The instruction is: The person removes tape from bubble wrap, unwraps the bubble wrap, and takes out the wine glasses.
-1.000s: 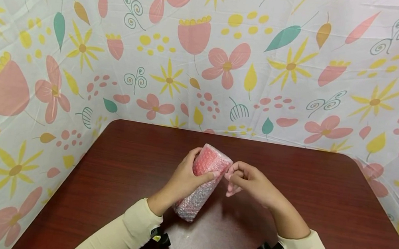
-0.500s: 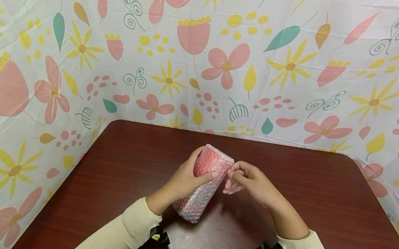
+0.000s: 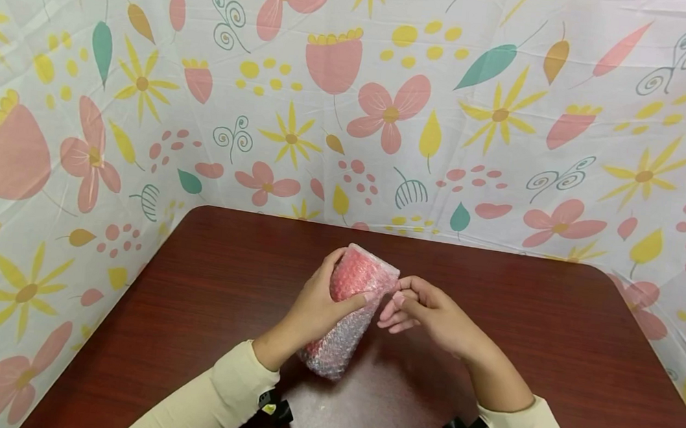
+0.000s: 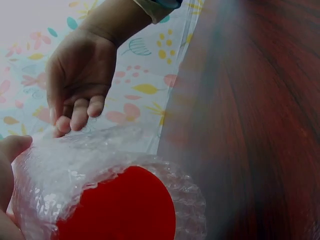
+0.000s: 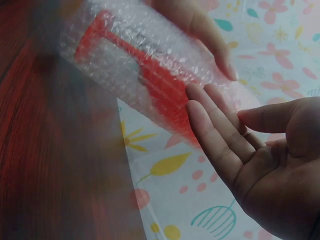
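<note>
A red goblet [image 5: 162, 82] lies inside a roll of bubble wrap [image 3: 347, 331]; its foot, stem and bowl show through the plastic in the right wrist view. My left hand [image 3: 322, 301] grips the roll around its upper half, thumb across the front. The roll leans, its top end tipped away to the back. At the upper right edge, my right hand [image 3: 429, 312] pinches the wrap between thumb and index finger. The remaining fingers [image 5: 217, 145] of that hand extend loosely beside the roll. In the left wrist view, the red disc of the goblet's foot [image 4: 130, 205] faces the camera.
A dark red-brown wooden table [image 3: 182, 336] spreads under both hands. Behind and to the sides hangs a white cloth [image 3: 340, 117] printed with flowers and leaves. Black wrist cameras are strapped at both cream sleeves [image 3: 226, 396].
The roll has shifted and turned slightly in my left hand. The lower fingers of my right hand have straightened a little toward the roll, while its thumb and index finger stay at the wrap's edge.
</note>
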`<state>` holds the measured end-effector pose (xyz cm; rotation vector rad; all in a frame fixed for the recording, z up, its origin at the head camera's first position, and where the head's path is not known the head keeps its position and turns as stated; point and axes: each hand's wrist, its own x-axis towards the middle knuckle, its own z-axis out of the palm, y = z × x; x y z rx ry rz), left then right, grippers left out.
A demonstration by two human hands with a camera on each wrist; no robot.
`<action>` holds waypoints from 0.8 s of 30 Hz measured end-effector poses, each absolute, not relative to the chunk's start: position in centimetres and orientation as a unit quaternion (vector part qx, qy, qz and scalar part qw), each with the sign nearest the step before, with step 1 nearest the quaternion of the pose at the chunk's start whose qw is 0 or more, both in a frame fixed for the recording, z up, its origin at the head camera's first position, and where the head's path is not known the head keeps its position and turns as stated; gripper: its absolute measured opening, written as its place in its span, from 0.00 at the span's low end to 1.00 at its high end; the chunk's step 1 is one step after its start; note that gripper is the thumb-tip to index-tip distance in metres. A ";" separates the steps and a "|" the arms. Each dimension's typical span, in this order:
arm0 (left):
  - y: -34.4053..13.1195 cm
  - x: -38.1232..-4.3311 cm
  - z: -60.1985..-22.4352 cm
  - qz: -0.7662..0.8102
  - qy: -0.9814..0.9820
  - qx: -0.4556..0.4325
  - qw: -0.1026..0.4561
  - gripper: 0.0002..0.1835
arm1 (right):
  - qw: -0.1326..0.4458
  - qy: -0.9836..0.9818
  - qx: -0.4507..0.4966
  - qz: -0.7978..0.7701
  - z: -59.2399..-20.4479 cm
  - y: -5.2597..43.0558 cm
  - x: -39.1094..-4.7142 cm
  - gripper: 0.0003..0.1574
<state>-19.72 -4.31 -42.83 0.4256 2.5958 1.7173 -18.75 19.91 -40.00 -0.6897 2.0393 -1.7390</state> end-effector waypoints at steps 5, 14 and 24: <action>-4.3 -19.8 -42.9 0.539 0.833 0.127 -0.007 0.49 | 0.189 0.721 -0.242 -0.621 -39.8 20.0 -18.7 0.20; -4.3 -19.8 -42.9 0.542 0.831 0.124 -0.007 0.48 | 0.169 0.732 -0.227 -0.620 -39.7 20.2 -18.7 0.09; -4.3 -19.5 -42.7 0.553 0.824 0.122 0.023 0.47 | 0.175 0.727 -0.227 -0.624 -39.9 19.9 -18.7 0.15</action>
